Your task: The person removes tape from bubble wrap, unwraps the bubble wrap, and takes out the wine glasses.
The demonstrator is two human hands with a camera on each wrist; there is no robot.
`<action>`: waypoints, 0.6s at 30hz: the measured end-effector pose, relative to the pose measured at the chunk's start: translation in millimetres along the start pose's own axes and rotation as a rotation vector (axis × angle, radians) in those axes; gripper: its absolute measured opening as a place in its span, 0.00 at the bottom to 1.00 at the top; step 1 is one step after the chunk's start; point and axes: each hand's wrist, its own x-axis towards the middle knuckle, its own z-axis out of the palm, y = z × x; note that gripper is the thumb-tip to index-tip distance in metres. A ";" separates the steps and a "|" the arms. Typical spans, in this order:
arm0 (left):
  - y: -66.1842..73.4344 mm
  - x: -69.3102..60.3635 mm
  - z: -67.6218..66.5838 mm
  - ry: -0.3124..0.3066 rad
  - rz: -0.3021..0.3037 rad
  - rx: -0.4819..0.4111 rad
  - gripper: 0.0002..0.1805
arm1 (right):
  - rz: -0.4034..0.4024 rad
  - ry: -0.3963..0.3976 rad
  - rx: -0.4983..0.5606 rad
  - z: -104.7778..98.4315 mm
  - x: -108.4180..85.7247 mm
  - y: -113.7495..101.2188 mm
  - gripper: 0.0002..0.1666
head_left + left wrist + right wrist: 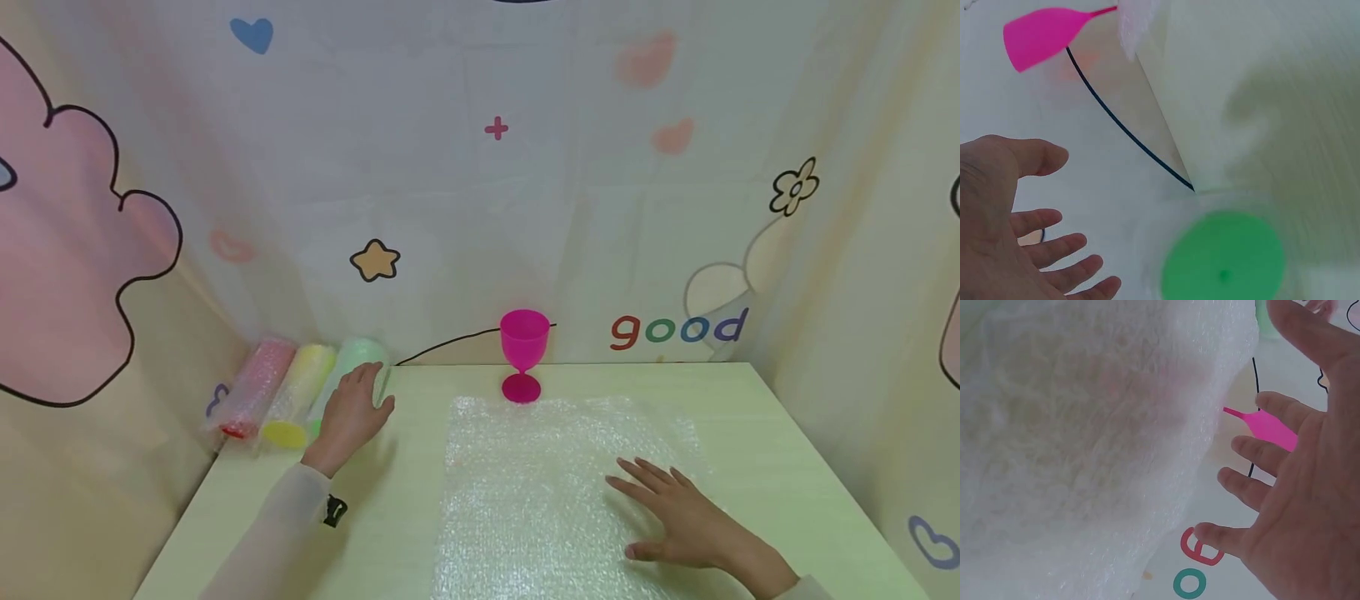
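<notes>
My left hand (pixel 351 417) hovers by the green wrapped goblet (pixel 363 354) at the table's back left, fingers spread and holding nothing. In the left wrist view the round green base (pixel 1222 259) shows below and right of that hand. Over the right part of a sheet of bubble wrap (pixel 540 483) is my right hand (pixel 686 521), its fingers apart and nothing in them. The wrap lies spread flat on the table. A bright pink goblet (pixel 524 337) stands upright just behind the wrap's far edge, with no wrapping on it.
Two more wrapped goblets lie left of the green one: a yellow one (pixel 300 396) and a red one (pixel 258 387) at the table's left edge. A printed curtain (pixel 450 183) hangs right behind the pale table (pixel 765 467).
</notes>
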 end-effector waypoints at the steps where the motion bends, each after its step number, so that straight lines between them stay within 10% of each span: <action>1: -5.7 -0.4 -0.8 -0.005 -0.010 0.013 0.35 | 0.000 -0.014 0.000 -0.7 0.3 0.8 0.56; 18: -54.5 2.2 -1.2 -0.140 -0.151 0.033 0.44 | 0.089 -0.105 0.051 -1.7 -15.3 40.4 0.56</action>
